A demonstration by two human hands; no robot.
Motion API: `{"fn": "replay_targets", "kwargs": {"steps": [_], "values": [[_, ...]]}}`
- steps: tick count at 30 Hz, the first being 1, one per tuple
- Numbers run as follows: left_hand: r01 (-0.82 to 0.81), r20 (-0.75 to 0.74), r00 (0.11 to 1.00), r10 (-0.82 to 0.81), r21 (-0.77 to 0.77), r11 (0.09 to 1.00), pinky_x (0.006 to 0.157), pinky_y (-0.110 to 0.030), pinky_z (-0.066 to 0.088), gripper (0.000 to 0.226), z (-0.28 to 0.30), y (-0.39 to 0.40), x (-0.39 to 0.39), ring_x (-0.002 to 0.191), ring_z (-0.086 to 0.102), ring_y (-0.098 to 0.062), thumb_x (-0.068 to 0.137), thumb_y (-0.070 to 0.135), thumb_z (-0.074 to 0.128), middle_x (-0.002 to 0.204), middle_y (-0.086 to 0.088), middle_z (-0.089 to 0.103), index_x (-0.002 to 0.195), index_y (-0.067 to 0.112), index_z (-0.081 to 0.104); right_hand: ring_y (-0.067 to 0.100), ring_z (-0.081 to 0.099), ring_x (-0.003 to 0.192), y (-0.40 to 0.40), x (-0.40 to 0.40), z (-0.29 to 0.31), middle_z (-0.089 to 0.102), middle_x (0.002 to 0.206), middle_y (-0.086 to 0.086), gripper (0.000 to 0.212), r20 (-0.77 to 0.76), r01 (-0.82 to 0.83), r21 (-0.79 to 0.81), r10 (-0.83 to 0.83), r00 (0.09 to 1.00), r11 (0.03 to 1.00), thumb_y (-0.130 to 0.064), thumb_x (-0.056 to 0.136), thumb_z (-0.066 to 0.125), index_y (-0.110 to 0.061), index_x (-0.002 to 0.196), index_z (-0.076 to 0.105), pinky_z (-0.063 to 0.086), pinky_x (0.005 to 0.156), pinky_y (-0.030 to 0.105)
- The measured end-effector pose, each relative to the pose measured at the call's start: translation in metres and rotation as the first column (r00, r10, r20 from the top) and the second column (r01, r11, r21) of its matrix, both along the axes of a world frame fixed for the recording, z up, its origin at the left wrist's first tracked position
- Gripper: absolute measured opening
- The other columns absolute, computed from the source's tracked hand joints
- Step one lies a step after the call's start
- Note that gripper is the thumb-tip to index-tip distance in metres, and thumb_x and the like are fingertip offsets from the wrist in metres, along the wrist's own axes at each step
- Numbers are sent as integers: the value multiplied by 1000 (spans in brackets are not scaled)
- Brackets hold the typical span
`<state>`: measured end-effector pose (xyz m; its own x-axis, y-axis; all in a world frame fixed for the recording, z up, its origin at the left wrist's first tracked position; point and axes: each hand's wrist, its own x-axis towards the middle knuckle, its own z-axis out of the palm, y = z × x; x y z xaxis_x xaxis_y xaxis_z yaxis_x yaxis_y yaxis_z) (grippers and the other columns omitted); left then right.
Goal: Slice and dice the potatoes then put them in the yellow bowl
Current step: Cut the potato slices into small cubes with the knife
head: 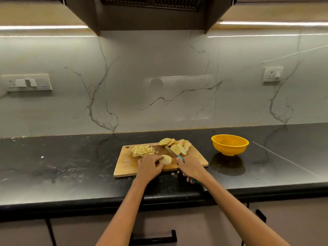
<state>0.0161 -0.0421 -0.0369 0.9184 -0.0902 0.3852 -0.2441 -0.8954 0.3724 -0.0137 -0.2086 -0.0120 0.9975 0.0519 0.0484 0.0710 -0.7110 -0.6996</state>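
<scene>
A wooden cutting board (195, 159) lies on the dark surface (71, 162), near its front edge. On the board, toward 10 o'clock, sits a heap of diced potato (142, 151). At 12 to 1 o'clock a row of round potato slices (174, 143) leans together along the far edge, some spilling toward the board's middle. A single potato slice (167, 159) lies flat just below the board's centre; the left hand (150, 167) holds it, fingers curled so that the grip pinches its left rim against the board. The right hand (190, 168), at 5 o'clock of the board, has its grip clenched round the teal handle of a knife (174, 154), whose blade points up toward 11 o'clock, its tip near the leaning slices and just beside the held slice. Whether the blade touches the board cannot be told. The yellow bowl (229, 144) stands on the surface at 3 o'clock of the board, well apart from both hands; what it holds cannot be made out. A few small potato bits (174, 174) lie on the surface just off the board's front edge
</scene>
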Motion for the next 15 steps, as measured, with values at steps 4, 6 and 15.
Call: {"fn": "replay_targets", "kwargs": {"steps": [4, 6, 15], "values": [[4, 17, 1000, -3, -10, 1000, 103, -37, 27, 37, 0, -2, -3, 125, 42, -14, 92, 40, 50, 134, 10, 53, 127, 30, 55, 18, 53, 47, 12, -16, 3, 56, 65, 9, 45, -61, 22, -68, -26, 998, 997, -34, 102, 26, -7, 74, 49, 42, 42, 24], [2, 25, 1000, -1, -19, 1000, 102, -37, 27, 37, -1, -2, -3, 125, 42, -15, 92, 41, 50, 133, 9, 53, 126, 29, 55, 17, 55, 47, 18, -20, 4, 57, 63, 9, 44, -80, 47, -114, -56, 995, 992, -34, 102, 27, -6, 75, 50, 42, 42, 24], [-4, -7, 1000, 4, -49, 999, 103, -42, 26, 39, -2, 0, 2, 127, 39, -16, 90, 43, 51, 134, 10, 52, 127, 33, 55, 16, 56, 47, 22, -25, 4, 58, 62, 9, 42, -84, 110, -144, -122, 989, 983, -31, 102, 29, -7, 74, 48, 46, 47, 24]]}}
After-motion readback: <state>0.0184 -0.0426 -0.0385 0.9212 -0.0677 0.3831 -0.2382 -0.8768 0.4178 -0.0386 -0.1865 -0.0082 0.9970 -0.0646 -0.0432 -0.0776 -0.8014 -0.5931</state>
